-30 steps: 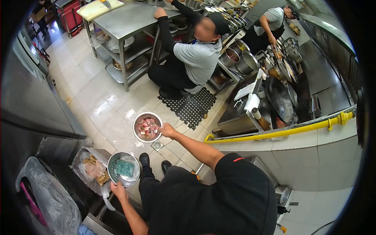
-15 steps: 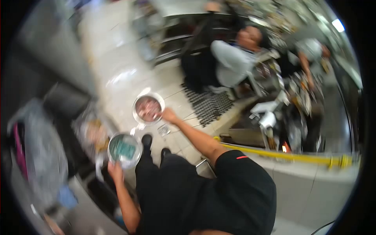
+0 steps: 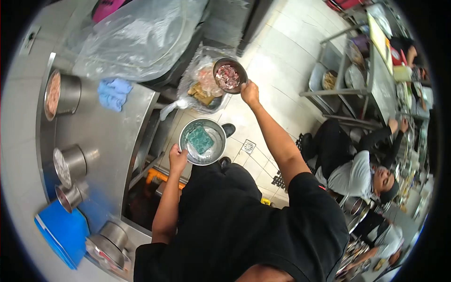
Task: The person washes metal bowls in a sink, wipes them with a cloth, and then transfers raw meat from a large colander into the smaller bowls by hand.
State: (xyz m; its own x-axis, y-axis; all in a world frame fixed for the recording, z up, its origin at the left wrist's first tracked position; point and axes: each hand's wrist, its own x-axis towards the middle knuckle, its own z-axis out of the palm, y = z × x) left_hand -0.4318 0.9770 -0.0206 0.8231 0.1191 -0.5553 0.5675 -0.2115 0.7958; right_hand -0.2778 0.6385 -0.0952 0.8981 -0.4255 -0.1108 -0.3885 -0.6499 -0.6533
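My left hand [image 3: 178, 160] grips the rim of a round metal pot [image 3: 217, 151], held in front of my body. Inside the pot lies a green scouring pad [image 3: 200, 140], with what looks like suds or water around it. My right arm reaches forward, and my right hand [image 3: 250, 93] is closed on the edge of a dark-looking bowl [image 3: 243, 74]. Reddish, chopped pieces that look like meat [image 3: 228, 76] fill its bottom. The bowl hangs beside a clear plastic bag [image 3: 191, 75] holding food scraps [image 3: 203, 92].
On the left, a steel counter [image 3: 110, 155] bears several metal pots [image 3: 71, 162], a blue cloth [image 3: 114, 94] and a blue container [image 3: 63, 230]. A large plastic-covered bin [image 3: 141, 37] stands ahead. A co-worker [image 3: 347, 164] is at right, near a steel shelf table [image 3: 380, 89]; another person [image 3: 383, 235] is behind.
My view has turned left, toward the steel counter. The bowl in my right hand has come over beside the scrap bag. My left hand still holds the pot with the pad.
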